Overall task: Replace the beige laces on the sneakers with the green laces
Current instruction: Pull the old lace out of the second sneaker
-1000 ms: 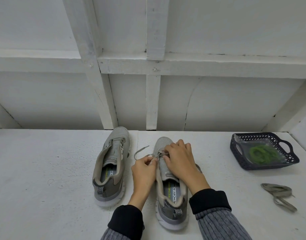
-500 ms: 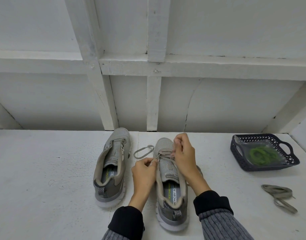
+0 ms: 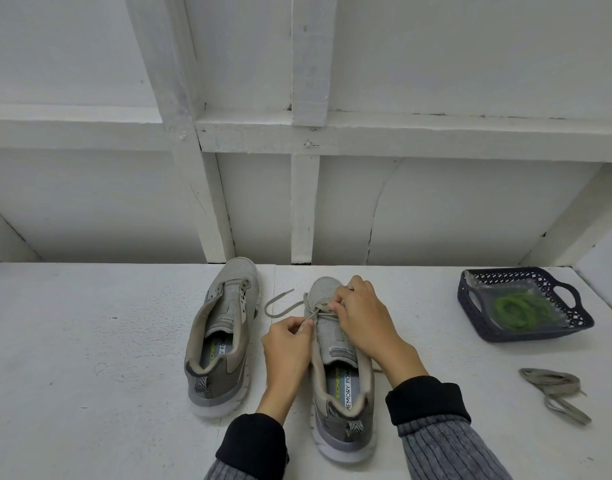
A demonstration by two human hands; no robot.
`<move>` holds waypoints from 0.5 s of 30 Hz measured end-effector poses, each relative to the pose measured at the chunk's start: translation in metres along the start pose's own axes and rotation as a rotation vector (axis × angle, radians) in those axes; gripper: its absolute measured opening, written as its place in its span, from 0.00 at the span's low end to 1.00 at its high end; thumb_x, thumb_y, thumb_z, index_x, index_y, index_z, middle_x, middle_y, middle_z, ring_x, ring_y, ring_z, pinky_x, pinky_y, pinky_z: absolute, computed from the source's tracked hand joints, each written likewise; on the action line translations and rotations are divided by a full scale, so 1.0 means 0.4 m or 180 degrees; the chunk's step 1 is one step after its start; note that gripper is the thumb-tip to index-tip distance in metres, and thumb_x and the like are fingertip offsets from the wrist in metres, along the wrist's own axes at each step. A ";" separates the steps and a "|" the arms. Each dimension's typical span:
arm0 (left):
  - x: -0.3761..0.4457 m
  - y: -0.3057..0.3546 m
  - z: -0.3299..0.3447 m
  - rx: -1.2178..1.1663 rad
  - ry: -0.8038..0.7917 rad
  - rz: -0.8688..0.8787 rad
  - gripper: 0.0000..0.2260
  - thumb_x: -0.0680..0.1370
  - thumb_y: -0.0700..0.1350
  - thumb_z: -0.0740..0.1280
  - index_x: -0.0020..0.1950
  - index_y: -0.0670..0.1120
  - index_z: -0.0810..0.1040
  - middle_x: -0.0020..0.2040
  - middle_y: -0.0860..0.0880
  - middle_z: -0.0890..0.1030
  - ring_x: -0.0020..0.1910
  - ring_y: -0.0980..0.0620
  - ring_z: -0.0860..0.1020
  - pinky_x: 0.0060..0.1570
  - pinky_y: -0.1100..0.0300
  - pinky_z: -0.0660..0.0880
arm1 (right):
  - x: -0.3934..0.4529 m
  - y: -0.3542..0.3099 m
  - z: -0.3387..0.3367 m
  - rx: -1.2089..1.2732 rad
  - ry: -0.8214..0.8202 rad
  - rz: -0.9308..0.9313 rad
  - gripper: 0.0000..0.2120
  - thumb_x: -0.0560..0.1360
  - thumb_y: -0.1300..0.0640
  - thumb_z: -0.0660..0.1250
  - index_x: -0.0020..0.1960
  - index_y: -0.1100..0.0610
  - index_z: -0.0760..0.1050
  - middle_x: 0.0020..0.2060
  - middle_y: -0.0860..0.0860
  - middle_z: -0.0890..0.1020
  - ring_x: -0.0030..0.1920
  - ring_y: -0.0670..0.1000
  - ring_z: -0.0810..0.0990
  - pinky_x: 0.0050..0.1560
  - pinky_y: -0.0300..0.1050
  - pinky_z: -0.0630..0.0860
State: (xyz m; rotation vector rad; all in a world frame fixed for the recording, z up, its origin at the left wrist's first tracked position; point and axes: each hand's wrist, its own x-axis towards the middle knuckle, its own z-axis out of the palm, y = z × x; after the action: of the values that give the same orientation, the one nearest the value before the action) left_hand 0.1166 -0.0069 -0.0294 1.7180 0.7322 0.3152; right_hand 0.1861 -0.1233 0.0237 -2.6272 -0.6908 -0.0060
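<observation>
- Sneakers sit side by side on a white table (image 3: 89, 341): left sneaker (image 3: 221, 341) unlaced, right sneaker (image 3: 335, 358) partly laced.
- Left hand (image 3: 287, 344) and right hand (image 3: 363, 317) both pinch its beige lace (image 3: 280, 303).
- Green laces (image 3: 519, 308) lie in a dark basket (image 3: 470, 306).

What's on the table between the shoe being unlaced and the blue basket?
Nothing: in the head view, the white table is bare between the right sneaker and the basket.

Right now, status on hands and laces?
Left hand pinching beige lace; right hand picking at right sneaker eyelets. Left sneaker unlaced. Green laces waiting in basket. Nothing blocking.
</observation>
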 end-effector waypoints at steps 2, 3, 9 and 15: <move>0.000 0.000 0.000 0.0018 0.0008 0.0005 0.05 0.76 0.45 0.70 0.42 0.49 0.85 0.36 0.55 0.84 0.36 0.60 0.80 0.33 0.72 0.68 | -0.003 0.000 -0.003 -0.0160 -0.0064 -0.0023 0.11 0.80 0.48 0.61 0.54 0.55 0.74 0.52 0.50 0.69 0.56 0.52 0.68 0.46 0.47 0.72; -0.001 0.001 0.001 0.0006 0.0008 0.0004 0.05 0.76 0.45 0.70 0.42 0.49 0.85 0.36 0.55 0.84 0.37 0.60 0.80 0.33 0.72 0.69 | -0.005 0.000 -0.004 -0.0289 -0.0154 -0.0019 0.12 0.79 0.47 0.61 0.55 0.54 0.74 0.53 0.50 0.69 0.57 0.51 0.67 0.46 0.46 0.72; -0.003 0.002 0.000 0.0019 0.0017 0.0033 0.05 0.76 0.45 0.70 0.42 0.49 0.85 0.35 0.55 0.84 0.37 0.60 0.80 0.34 0.69 0.69 | -0.002 0.001 0.007 0.0112 -0.0137 0.0060 0.07 0.79 0.51 0.62 0.50 0.53 0.76 0.51 0.49 0.68 0.55 0.50 0.65 0.49 0.45 0.71; -0.005 0.004 -0.001 0.0010 0.0018 0.0085 0.06 0.76 0.45 0.70 0.39 0.51 0.84 0.35 0.56 0.84 0.40 0.59 0.81 0.39 0.64 0.72 | 0.004 -0.001 -0.007 0.2213 0.0109 0.0454 0.09 0.81 0.58 0.60 0.42 0.55 0.70 0.45 0.53 0.79 0.48 0.50 0.78 0.47 0.44 0.73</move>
State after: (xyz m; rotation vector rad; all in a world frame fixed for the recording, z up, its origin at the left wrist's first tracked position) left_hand 0.1154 -0.0081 -0.0275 1.7318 0.7149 0.3376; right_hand 0.1877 -0.1232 0.0266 -1.9910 -0.3932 0.1951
